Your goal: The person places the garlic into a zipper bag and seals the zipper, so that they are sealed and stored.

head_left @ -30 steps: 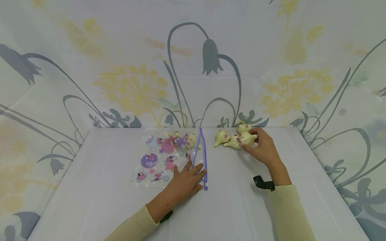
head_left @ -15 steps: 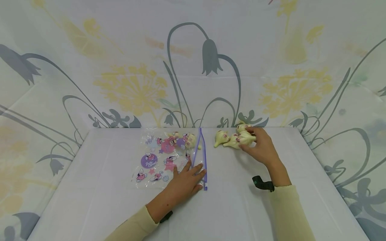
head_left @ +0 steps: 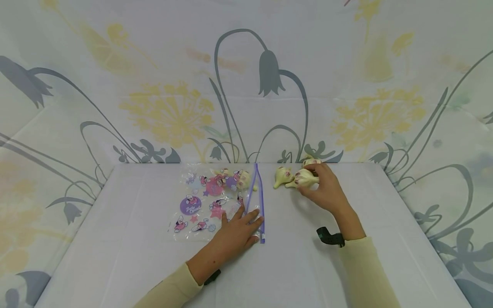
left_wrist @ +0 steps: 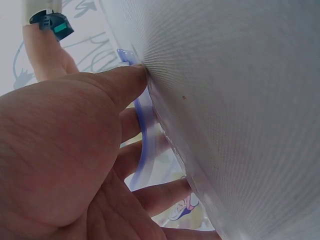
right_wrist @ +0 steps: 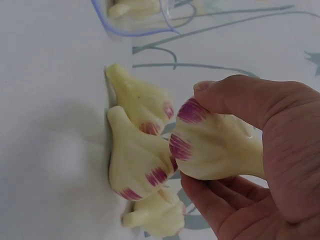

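Between thumb and fingers my right hand point(head_left: 327, 190) pinches a garlic bulb point(right_wrist: 215, 142), pale with purple streaks. It is raised off the table beside three more garlic bulbs: one point(right_wrist: 135, 167) just behind it, one point(head_left: 283, 175) to the left and one point(head_left: 310, 163) at the back, partly covered by the hand. My left hand point(head_left: 236, 233) rests with spread fingers on a clear zip bag point(head_left: 192, 233) printed with pink and purple pictures. Pale garlic point(head_left: 243, 179) shows through the bag's far side. The purple zip edge point(head_left: 262, 205) faces right, its two strips parted near the far end.
The table point(head_left: 127, 265) has a white cover. Right behind its far edge stands a flower-patterned cloth backdrop point(head_left: 246, 98), and similar cloth flanks both sides. A dark wrist camera point(head_left: 329, 236) sticks out from the right wrist.
My right hand has shifted a little left and toward me, carrying the pinched garlic bulb. The bulb at the back has become more visible above the hand. Left hand and bag stay put.
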A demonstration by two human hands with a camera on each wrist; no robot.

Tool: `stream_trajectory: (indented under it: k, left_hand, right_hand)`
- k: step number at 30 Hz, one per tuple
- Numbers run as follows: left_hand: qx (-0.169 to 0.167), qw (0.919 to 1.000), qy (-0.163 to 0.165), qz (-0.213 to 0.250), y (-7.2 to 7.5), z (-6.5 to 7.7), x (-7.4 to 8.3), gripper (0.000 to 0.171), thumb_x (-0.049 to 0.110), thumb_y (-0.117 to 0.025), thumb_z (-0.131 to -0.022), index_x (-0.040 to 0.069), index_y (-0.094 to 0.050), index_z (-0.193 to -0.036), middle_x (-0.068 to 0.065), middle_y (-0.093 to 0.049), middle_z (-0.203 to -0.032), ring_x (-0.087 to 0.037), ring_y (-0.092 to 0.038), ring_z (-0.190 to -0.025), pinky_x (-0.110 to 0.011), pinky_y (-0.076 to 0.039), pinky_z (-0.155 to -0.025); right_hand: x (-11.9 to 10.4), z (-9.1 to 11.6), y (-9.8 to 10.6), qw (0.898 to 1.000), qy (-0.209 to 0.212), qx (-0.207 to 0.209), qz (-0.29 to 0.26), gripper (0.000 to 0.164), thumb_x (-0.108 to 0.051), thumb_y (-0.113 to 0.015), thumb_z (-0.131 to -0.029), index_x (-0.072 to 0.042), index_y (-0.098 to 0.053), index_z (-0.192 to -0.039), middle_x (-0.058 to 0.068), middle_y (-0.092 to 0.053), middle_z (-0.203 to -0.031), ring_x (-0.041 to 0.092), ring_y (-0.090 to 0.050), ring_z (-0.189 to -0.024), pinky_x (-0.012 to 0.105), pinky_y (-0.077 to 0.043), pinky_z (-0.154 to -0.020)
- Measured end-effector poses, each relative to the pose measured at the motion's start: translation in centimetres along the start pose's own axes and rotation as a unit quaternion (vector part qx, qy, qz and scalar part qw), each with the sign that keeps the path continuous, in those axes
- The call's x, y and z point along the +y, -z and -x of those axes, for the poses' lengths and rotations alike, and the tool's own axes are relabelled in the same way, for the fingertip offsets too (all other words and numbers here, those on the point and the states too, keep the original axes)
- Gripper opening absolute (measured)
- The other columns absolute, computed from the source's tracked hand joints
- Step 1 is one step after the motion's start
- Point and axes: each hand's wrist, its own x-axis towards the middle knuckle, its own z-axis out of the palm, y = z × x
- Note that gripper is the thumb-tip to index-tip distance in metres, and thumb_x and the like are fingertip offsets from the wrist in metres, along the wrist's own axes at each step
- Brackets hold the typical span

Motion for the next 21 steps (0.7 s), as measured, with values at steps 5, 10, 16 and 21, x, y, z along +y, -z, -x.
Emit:
stream_trajectory:
  k: [5, 10, 16, 21]
  left_hand:
    - [-0.004, 1.0000, 0.004, 0.002, 0.0, 0.0, 0.0, 0.056, 0.042, -0.063, -0.106, 0.021, -0.053, -0.158, -0.002, -0.043, -0.168, -0.046, -0.034, -0.155, -0.082, -0.037, -0.106]
    - [-0.006, 1.0000, 0.005, -0.002, 0.0, 0.1, 0.0, 0.057, 0.043, -0.063, -0.106, 0.022, -0.053, -0.158, -0.002, -0.043, -0.168, -0.046, -0.034, -0.155, -0.082, -0.037, -0.106]
    - [-0.002, 1.0000, 0.004, -0.006, -0.2, 0.0, -0.1, 0.057, 0.044, -0.062, -0.107, 0.022, -0.053, -0.158, -0.002, -0.043, -0.168, -0.045, -0.034, -0.155, -0.082, -0.037, -0.106]
    - [0.001, 1.0000, 0.004, -0.003, -0.2, 0.0, 0.0, 0.057, 0.044, -0.062, -0.107, 0.022, -0.053, -0.158, -0.003, -0.043, -0.168, -0.045, -0.034, -0.155, -0.082, -0.036, -0.106]
  right_hand:
    - [-0.5, 0.0, -0.7, 1.000, 0.013, -0.002, -0.002, 0.059, -0.004, -0.089, -0.082, 0.004, -0.059, -0.132, 0.022, -0.061, -0.127, 0.039, -0.058, -0.119, 0.056, -0.046, -0.103]
    - [-1.1, 0.0, -1.2, 1.000, 0.026, 0.000, -0.007, 0.059, -0.003, -0.089, -0.082, 0.004, -0.059, -0.131, 0.021, -0.062, -0.125, 0.038, -0.057, -0.118, 0.054, -0.045, -0.102]
    - [-1.3, -0.2, -2.1, 0.999, 0.033, -0.001, -0.013, 0.058, -0.006, -0.090, -0.082, 0.002, -0.059, -0.130, 0.019, -0.062, -0.126, 0.035, -0.059, -0.114, 0.051, -0.046, -0.100]
    - [-1.7, -0.1, -2.7, 0.999, 0.034, -0.008, -0.019, 0.061, -0.008, -0.091, -0.081, 0.001, -0.059, -0.132, 0.017, -0.063, -0.127, 0.032, -0.060, -0.113, 0.050, -0.047, -0.099]
